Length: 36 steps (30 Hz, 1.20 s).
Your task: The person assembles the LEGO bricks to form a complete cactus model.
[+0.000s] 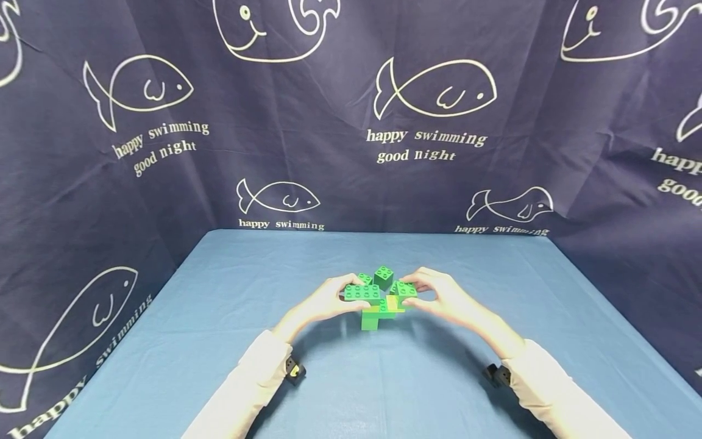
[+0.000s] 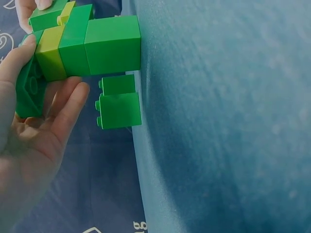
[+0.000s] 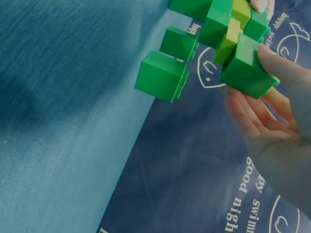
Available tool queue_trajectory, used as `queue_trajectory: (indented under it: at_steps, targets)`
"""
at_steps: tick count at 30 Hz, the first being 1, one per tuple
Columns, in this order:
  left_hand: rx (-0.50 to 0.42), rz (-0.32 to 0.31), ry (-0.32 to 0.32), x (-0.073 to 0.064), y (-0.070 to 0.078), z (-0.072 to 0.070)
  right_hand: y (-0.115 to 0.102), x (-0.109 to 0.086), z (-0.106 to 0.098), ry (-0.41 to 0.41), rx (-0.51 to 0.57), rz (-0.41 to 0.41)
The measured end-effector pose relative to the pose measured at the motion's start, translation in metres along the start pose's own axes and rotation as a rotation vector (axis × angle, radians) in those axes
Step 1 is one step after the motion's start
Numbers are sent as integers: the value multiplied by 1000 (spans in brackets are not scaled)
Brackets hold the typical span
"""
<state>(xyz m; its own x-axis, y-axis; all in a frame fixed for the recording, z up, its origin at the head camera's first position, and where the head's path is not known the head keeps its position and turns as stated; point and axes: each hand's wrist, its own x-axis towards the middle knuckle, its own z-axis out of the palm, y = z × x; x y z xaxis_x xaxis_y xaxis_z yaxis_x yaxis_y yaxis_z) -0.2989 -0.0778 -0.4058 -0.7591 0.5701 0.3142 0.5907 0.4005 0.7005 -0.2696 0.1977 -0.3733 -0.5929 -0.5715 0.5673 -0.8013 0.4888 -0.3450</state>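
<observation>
My left hand [image 1: 327, 300] grips a long green brick [image 1: 361, 294] between thumb and fingers, at the top of a small built stack. Under it come a yellow-green brick [image 2: 50, 53], a green brick [image 2: 75, 41] and a green block [image 1: 370, 322] at the bottom. A thin yellow-green piece [image 3: 227, 42] sticks out toward the right. My right hand [image 1: 446, 296] pinches a square green brick [image 3: 249, 65] at that piece's end; whether the two are joined I cannot tell. The fingers hide part of both held bricks.
Behind the stack, loose green bricks stand on the blue-covered table [image 1: 378, 390], among them one square brick [image 1: 384, 277] and another [image 1: 364, 278] near the left fingertips. A dark curtain [image 1: 340, 122] with fish drawings walls the table's back and sides.
</observation>
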Motion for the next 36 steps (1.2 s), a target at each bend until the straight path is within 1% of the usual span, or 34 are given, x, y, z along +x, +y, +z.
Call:
queue_trajectory:
  at_steps: [3, 8, 11, 17, 21, 25, 30, 33, 36]
  targets:
    - [13, -8, 5, -1, 1, -1, 0, 0, 1, -3, 22, 17]
    - [29, -6, 19, -2, 3, -1, 0, 1, 1, -9, 43, 35]
    - [20, -9, 21, -3, 3, -1, 0, 1, 1, -11, 49, 42]
    - [-47, -41, 6, -3, 2, 0, -1, 1, 1, -11, 55, 66]
    - [-24, -57, -3, -4, 1, 0, -2, 0, 1, -14, 53, 79]
    - [14, -50, -8, -4, 0, -1, -3, -1, 2, -12, 55, 77]
    - [22, -32, -13, -6, 0, -4, -3, 0, 3, -11, 54, 67]
    - [12, -15, -19, -6, 0, -5, -2, -1, 3, -18, 56, 78]
    - [-18, -4, -29, -7, 0, -5, -2, -1, 2, -27, 62, 93]
